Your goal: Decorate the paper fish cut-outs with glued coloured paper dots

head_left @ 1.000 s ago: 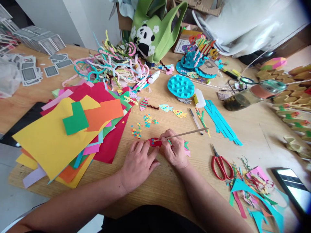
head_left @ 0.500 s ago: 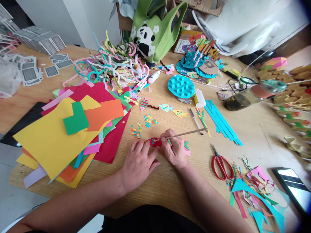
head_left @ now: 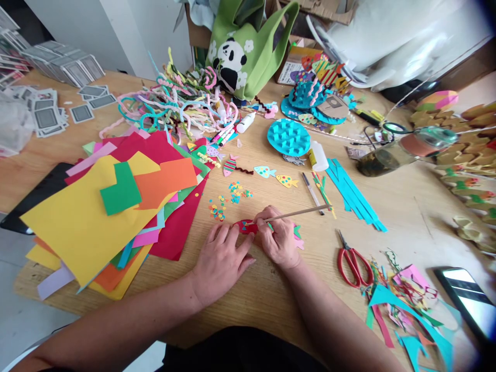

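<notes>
Between my hands a small red paper piece [head_left: 251,228] with blue bits on it lies on the wooden table. My left hand [head_left: 222,258] rests flat with its fingers spread, the fingertips touching the red piece's left and lower edge. In my right hand [head_left: 277,237] is a thin wooden stick [head_left: 298,212], pinched near its lower end, whose tip touches the red piece. Green and pink paper tails [head_left: 297,237] show beside my right hand, partly hidden by it. Small coloured paper dots [head_left: 217,209] are scattered just above my left hand.
Stacked coloured paper [head_left: 73,222] covers the left side. Paper fish [head_left: 287,181], a blue disc [head_left: 289,138] and a glue bottle [head_left: 318,157] lie beyond my hands. Red-handled scissors [head_left: 354,266], paper scraps [head_left: 414,305] and a phone [head_left: 467,297] are at the right.
</notes>
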The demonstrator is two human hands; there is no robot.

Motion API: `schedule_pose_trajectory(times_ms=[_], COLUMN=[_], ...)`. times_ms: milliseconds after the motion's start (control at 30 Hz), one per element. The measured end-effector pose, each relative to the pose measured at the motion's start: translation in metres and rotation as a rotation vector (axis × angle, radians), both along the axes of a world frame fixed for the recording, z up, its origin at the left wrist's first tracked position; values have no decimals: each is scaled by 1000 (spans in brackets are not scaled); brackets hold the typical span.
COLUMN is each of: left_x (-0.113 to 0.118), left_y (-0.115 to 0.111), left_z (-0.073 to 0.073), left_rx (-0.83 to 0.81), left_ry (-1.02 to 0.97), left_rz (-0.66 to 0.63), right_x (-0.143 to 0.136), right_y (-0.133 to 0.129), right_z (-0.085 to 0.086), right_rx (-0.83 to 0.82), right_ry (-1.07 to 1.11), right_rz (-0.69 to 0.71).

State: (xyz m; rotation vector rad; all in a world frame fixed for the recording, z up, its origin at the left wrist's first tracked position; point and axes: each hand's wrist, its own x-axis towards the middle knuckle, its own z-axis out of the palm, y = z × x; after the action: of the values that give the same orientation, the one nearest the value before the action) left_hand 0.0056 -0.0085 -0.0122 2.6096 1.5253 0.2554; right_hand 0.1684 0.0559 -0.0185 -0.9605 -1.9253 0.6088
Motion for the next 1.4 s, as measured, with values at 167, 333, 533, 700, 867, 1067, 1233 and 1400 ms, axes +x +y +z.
schedule_pose_trajectory(times_ms=[167, 333, 533, 700, 867, 1067, 1233, 1400], left_x=[0, 0, -1, -1, 0, 0, 0, 0], left_y=[0, 0, 0, -1, 1, 1, 0, 1], left_z=[-1, -1, 0, 0, 1, 0, 0, 1], left_rx=[4, 9, 3, 5, 3, 0, 2, -5], left_ry=[1, 1, 0, 0, -3, -2, -5, -2], left_rz=[1, -1, -9, -7, -6, -6, -5, 1], right_x=[1, 1, 0, 1, 1, 1, 1, 1], right_y=[0, 0, 0, 1, 1, 1, 1, 1], right_z=[0, -1, 0, 0, 0, 0, 0, 0], right_rx=[-6, -6, -5, -5, -3, 5, -9, -12], right_ry=[0, -5, -10, -9, -17, -17, -25, -30], right_rz=[0, -5, -4, 0, -1, -3, -10, 0])
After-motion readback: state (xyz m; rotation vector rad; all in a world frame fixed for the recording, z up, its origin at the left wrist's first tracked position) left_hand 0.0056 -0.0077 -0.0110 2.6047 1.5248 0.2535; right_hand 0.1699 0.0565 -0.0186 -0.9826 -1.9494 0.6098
